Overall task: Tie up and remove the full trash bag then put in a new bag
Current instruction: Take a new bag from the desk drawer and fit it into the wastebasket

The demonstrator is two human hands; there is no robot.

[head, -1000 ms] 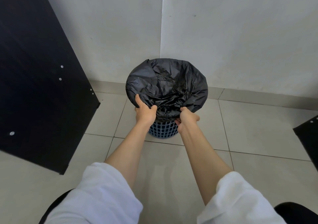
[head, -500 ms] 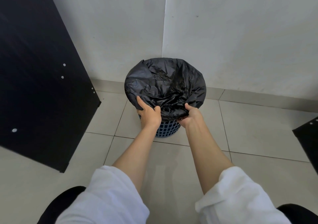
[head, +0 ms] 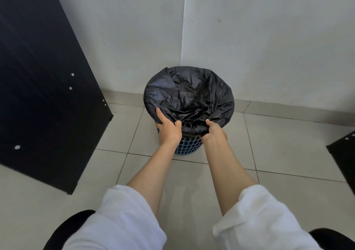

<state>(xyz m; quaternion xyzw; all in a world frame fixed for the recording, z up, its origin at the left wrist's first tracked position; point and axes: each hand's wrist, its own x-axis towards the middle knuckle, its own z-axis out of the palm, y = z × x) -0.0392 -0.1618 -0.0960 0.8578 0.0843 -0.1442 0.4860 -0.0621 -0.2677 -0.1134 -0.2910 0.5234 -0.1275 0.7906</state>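
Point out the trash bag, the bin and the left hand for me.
trash bag [head: 192,97]: head view, on the crumpled black plastic at its open mouth.
bin [head: 189,147]: head view, on the blue lattice wall under the bag.
left hand [head: 169,130]: head view, on the back of the hand.

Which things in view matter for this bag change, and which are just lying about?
In the job: trash bag; blue bin; left hand and right hand, both gripping the bag's near rim.
Lying about: black board on the left; black panel at the right edge.

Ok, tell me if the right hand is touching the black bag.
Touching. Head view shows the right hand gripping the near edge of the black bag, thumb on the plastic.
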